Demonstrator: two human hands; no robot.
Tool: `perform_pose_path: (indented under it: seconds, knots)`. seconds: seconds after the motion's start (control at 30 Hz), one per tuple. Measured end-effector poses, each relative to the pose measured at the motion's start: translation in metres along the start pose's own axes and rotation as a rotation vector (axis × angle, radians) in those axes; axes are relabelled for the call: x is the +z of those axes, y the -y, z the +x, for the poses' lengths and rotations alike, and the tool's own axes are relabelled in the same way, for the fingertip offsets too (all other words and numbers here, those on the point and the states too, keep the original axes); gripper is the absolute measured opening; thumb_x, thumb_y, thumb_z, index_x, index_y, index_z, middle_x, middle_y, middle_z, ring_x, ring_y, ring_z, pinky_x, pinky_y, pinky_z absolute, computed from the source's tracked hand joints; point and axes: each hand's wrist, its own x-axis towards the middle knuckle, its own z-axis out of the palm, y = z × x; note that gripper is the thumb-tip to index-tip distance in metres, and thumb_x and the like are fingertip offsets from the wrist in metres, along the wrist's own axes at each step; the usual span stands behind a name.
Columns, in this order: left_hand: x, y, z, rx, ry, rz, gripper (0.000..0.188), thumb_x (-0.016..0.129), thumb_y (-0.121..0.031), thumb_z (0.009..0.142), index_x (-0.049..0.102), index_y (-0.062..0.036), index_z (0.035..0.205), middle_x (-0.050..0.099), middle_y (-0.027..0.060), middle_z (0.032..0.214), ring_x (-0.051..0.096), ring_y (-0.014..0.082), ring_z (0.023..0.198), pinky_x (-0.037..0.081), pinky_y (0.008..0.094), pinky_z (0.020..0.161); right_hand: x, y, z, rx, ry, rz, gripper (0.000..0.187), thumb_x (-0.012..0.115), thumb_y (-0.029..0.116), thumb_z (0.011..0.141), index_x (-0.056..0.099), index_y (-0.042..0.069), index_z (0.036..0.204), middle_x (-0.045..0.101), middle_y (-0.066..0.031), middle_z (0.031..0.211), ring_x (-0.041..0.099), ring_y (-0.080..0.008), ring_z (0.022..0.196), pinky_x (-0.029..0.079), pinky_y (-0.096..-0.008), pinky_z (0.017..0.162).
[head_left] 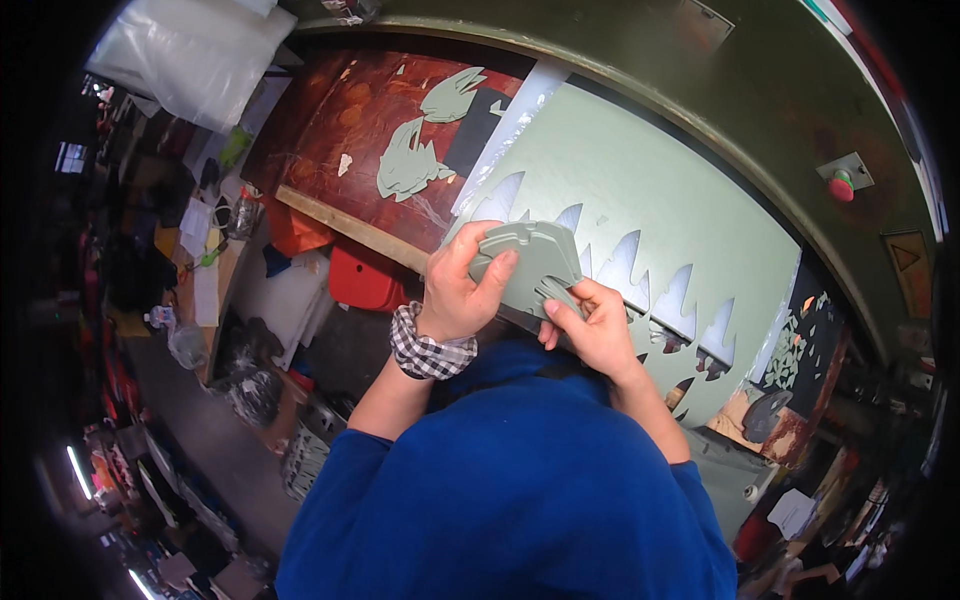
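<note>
In front of my chest I hold a stack of grey-green cut sheet pieces (528, 262) with curved, notched edges. My left hand (462, 290), a checked band at its wrist, grips the stack's left side with the thumb on top. On the lower right side, my right hand (598, 325) pinches the pieces' edge between thumb and fingers. Just beyond lies a large pale green sheet (660, 185), with a row of pointed cut-outs along its near part. A white surface shows through several of these holes.
Leaf-like green pieces (408, 165) lie on the red-brown board (320, 130) at the left. Small scraps (785, 355) are heaped at the right. A green machine beam (620, 40) with a red push button (841, 186) spans the far side. A red stool (365, 277) stands left.
</note>
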Motion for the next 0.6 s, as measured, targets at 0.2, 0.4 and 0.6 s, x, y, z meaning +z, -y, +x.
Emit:
perform_pose_path:
  seconds: [0.2,0.4,0.6]
  knots:
    - [-0.001,0.010,0.000,0.026,-0.034,0.043,0.022,0.063,-0.011,0.087,0.056,0.0015,0.104,0.064,0.0151,0.086,0.065,0.0274,0.074,0.051,0.0339,0.066,0.005,-0.001,0.011,0.056,-0.047,-0.065,0.016,0.057,0.002,0.089,0.058,-0.004,0.104,0.064,-0.0064,0.071,0.060,-0.0094,0.058,0.050,-0.0228,0.053]
    - [-0.015,0.017,0.003,-0.045,0.114,-0.119,0.022,0.063,-0.012,0.088,0.057,0.0019,0.104,0.065,0.0137,0.085,0.066,0.0227,0.075,0.051,0.0308,0.066,0.014,0.013,0.018,0.078,0.072,-0.083,0.015,0.055,0.003,0.088,0.061,-0.003,0.100,0.065,-0.0061,0.070,0.060,-0.0083,0.056,0.050,-0.0215,0.052]
    - [-0.017,0.023,0.009,-0.051,0.109,-0.198,0.022,0.062,-0.015,0.090,0.059,0.0016,0.104,0.066,0.0122,0.085,0.065,0.0188,0.075,0.051,0.0292,0.066,0.009,0.021,0.024,0.220,0.227,-0.057,0.014,0.053,0.001,0.088,0.062,-0.004,0.097,0.066,-0.0093,0.072,0.066,-0.0134,0.060,0.054,-0.0256,0.051]
